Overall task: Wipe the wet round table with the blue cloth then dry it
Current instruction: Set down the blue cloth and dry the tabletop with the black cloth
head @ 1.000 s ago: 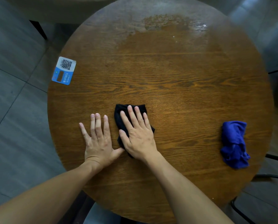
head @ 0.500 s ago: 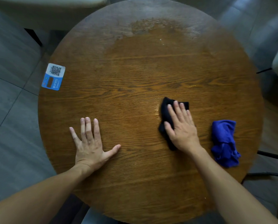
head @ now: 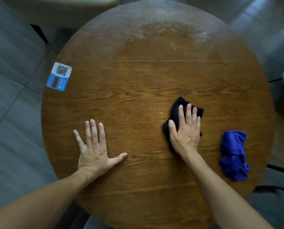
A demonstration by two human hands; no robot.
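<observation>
The round wooden table fills the view, with a dull wet patch at its far side. My right hand lies flat on a black cloth at the table's right of centre, pressing it to the wood. A crumpled blue cloth lies loose near the right edge, a little apart from that hand. My left hand rests flat on the bare wood at the near left, fingers spread, holding nothing.
A blue and white QR code sticker sits at the table's left edge. Grey floor tiles surround the table. A pale seat stands beyond the far edge, and dark chair legs show at the right.
My right hand has slid the black cloth from beside my left hand across to the right, close to the blue cloth. My left hand has stayed flat in place.
</observation>
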